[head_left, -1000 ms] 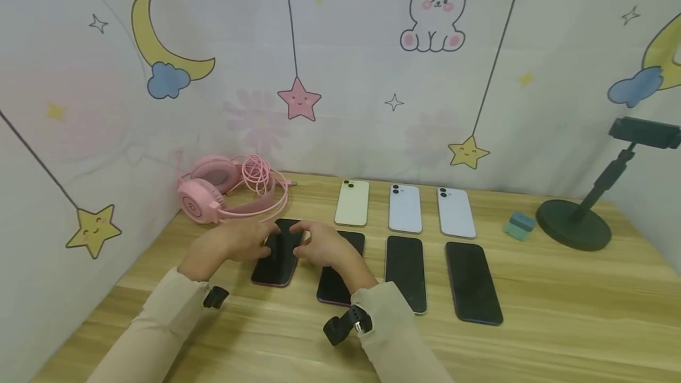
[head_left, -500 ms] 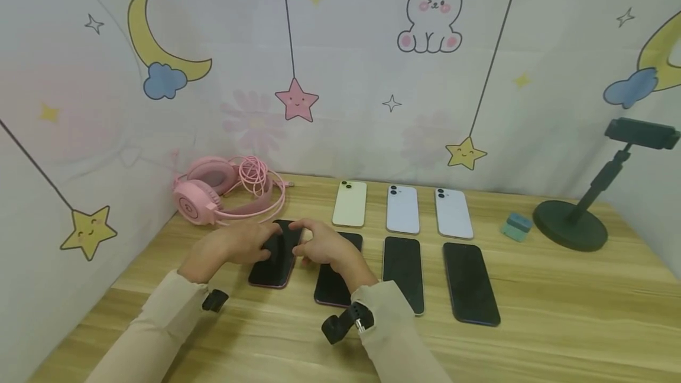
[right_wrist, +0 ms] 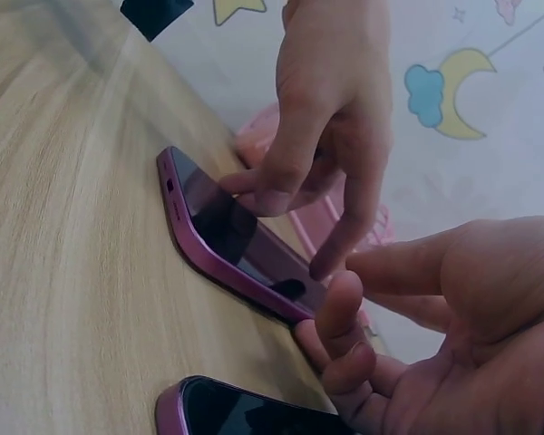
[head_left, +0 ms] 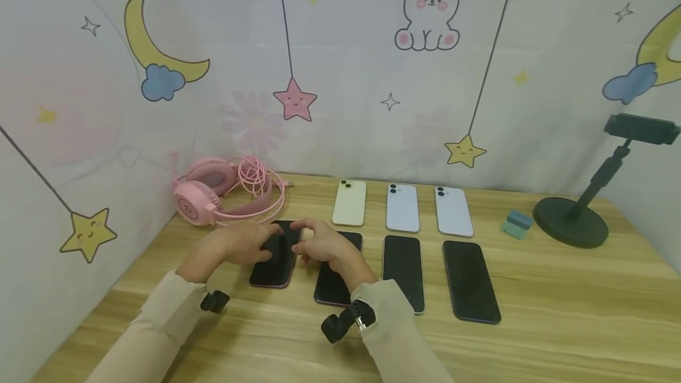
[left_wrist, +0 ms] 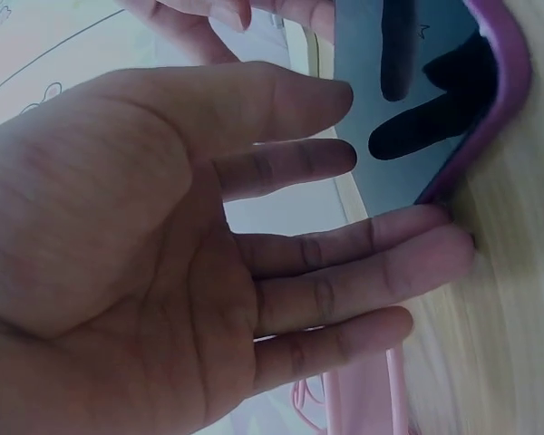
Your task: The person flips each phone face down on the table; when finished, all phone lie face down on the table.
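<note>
The leftmost smartphone, with a dark screen and a purple-pink frame, lies face up on the wooden table between both hands. My left hand is at its left side, thumb over the screen; in the left wrist view the fingers reach straight out along its edge. My right hand bends over from the right, its fingertips at the phone's right edge in the right wrist view. Whether they press on it I cannot tell. Partly under the right hand and wrist lies a second dark-screened smartphone.
Two more face-up smartphones, one pale-edged and one blue-edged, lie to the right. Behind are a yellow phone and two whitish ones, backs up. Pink headphones stand back left; a small blue-green block and black stand sit right.
The whole head view shifts slightly. Both hands stay about the leftmost phone with almost no movement, and the phones keep their places.
</note>
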The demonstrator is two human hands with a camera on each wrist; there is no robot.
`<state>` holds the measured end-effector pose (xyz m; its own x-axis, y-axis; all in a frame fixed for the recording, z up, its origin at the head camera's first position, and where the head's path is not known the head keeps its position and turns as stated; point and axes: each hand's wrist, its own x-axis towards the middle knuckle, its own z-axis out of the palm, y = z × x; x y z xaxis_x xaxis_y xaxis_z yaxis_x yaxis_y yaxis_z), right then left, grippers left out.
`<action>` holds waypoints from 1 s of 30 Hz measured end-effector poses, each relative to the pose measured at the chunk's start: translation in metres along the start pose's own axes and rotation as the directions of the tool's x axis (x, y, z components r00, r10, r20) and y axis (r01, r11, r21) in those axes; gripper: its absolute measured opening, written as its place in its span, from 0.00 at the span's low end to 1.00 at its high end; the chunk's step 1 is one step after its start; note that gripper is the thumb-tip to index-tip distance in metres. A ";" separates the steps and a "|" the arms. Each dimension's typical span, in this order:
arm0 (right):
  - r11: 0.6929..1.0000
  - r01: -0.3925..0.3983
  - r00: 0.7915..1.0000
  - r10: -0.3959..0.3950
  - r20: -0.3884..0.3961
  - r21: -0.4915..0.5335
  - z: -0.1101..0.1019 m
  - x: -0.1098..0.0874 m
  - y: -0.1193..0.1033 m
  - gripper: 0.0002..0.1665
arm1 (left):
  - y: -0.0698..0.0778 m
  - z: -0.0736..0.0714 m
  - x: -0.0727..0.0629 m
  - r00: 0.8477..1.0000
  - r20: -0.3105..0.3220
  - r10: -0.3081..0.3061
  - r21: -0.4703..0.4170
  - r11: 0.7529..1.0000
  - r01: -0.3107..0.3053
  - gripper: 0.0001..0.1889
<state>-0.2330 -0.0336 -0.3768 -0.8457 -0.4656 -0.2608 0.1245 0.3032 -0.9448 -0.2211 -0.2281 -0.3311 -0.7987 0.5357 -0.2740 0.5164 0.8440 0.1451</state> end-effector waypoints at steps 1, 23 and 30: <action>1.000 -0.002 1.000 0.002 -0.001 0.008 0.000 0.000 0.000 0.29 | 0.000 0.000 0.000 1.000 0.006 -0.002 -0.005 1.000 0.002 0.25; 0.994 0.019 0.999 -0.014 -0.042 0.105 -0.006 -0.002 -0.005 0.33 | 0.004 -0.001 -0.002 1.000 -0.019 -0.011 -0.161 0.987 0.008 0.29; 0.995 0.044 0.998 -0.040 -0.053 0.086 -0.008 -0.004 -0.008 0.33 | 0.007 -0.004 -0.005 0.999 -0.033 0.014 -0.186 0.982 -0.019 0.33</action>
<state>-0.2347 -0.0274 -0.3666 -0.8762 -0.4328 -0.2121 0.1311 0.2095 -0.9690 -0.2143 -0.2244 -0.3251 -0.8013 0.5477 -0.2408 0.4652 0.8234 0.3250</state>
